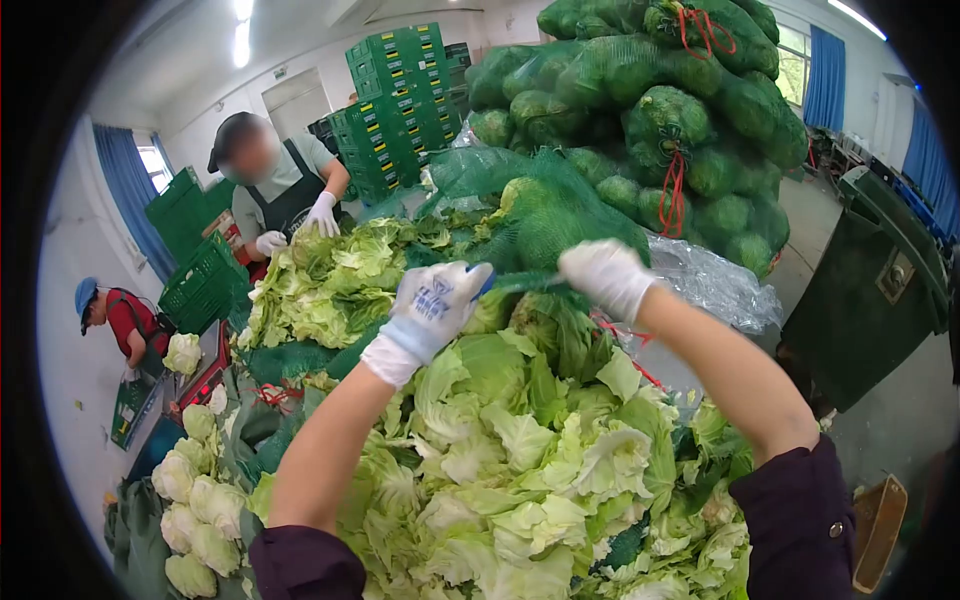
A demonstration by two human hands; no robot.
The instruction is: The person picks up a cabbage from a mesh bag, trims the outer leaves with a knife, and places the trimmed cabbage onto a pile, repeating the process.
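My left hand (pixel 436 303), in a white glove with blue print, is closed on the green mesh sack (pixel 575 215). A stretch of the netting runs taut between it and my right hand (pixel 606 277), also white-gloved, slightly blurred and closed on the same sack. Cabbages show through the mesh just beyond my hands. Below my arms lies a big heap of loose cabbage leaves (pixel 500 450). Red string (pixel 640 360) trails from the netting below my right hand.
Mesh sacks of cabbages (pixel 690 130) are piled at the back right, beside a dark green bin (pixel 870 290). Trimmed cabbages (pixel 205 500) lie at lower left. A co-worker (pixel 280 190) handles leaves across the heap; another person (pixel 125 325) bends farther left. Green crates (pixel 395 110) stand stacked behind.
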